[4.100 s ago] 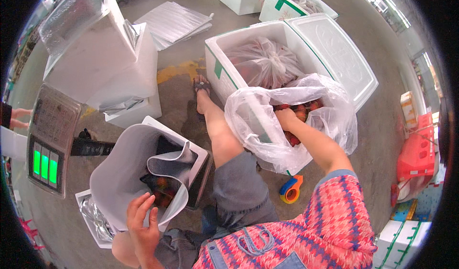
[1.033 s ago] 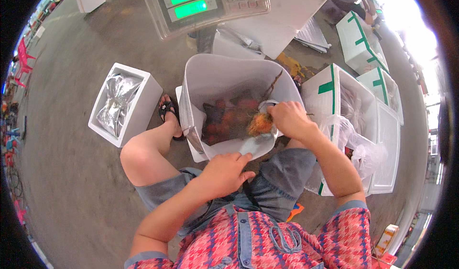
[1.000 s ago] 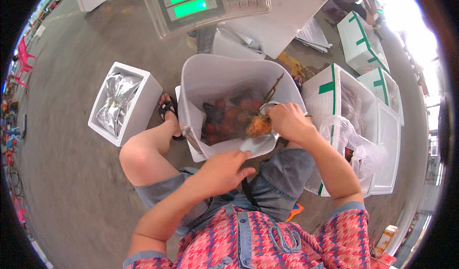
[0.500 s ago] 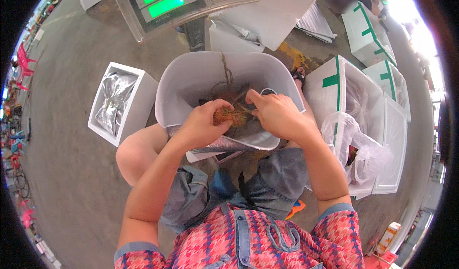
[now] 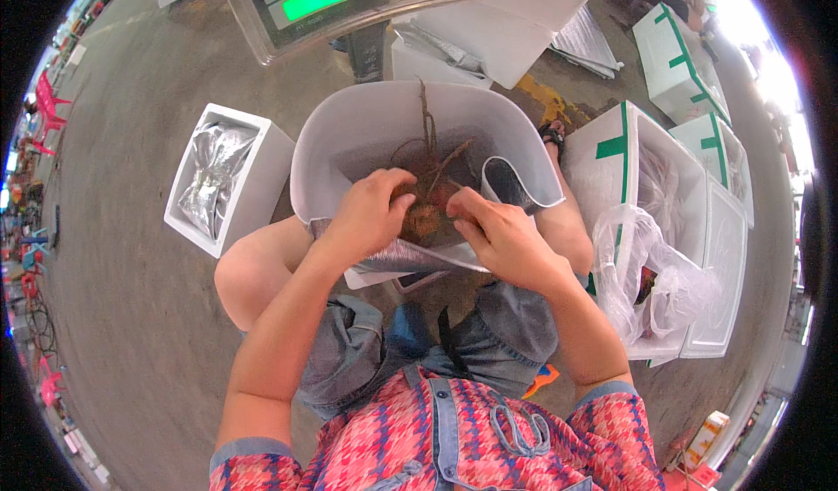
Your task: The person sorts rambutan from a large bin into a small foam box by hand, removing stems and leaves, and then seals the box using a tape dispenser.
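Concrete floor [image 5: 131, 238] below, left hand [image 5: 368, 212] and right hand [image 5: 504, 234] seemingly arrange stemmed fruit [image 5: 424, 221], fingers [image 5: 398, 178] curled, grip unclear, gentleness needed.

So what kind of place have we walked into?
Probably a market hall or packing area: there's a scale with lit green displays, a green-taped foam box, and a silver foil bundle in another white box.

Red-and-blue checked shirt [image 5: 358, 443] with blue cuffs [image 5: 253, 446] and placket [image 5: 444, 430], denim shorts [image 5: 517, 325], dark sandal [image 5: 552, 133]
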The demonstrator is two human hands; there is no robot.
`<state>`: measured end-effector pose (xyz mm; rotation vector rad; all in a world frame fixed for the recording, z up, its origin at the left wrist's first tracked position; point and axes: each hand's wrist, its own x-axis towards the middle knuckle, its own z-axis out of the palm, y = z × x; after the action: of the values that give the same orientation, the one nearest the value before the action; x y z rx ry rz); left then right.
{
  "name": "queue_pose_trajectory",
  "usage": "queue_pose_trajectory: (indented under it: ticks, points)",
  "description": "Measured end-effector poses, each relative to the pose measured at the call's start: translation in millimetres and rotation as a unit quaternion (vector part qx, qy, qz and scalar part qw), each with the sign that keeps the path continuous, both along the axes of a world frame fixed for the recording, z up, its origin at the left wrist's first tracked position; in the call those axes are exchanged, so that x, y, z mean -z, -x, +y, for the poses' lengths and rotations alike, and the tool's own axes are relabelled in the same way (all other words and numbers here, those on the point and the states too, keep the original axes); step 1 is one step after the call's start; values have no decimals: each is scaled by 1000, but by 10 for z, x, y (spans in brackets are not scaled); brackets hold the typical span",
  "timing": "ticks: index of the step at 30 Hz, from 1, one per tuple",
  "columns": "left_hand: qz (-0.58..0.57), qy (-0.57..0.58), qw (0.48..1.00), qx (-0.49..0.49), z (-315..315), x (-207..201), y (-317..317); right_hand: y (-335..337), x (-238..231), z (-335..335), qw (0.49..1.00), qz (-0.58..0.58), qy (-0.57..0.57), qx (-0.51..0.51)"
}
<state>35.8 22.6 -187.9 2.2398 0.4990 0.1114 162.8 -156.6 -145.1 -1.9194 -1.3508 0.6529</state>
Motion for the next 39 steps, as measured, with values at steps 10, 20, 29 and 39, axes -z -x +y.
queue_pose_trajectory:
  ticks: [10, 20, 29, 39]
  points:
    - [76, 25, 990, 114, 40, 694, -441, -236, 114, 581, 963, -251, -81, -62]
    - [203, -89, 951, 216, -86, 581, -93, -568, 708, 956, 811, -400, 408, -124]
    - [135, -141, 958, 209, -267, 669, -10, -513, 189, 540, 841, -378, 353, -160]
    - [53, -91, 994, 36, 8, 443, 82, -507, -131, 327, 940, -275, 201, -8]
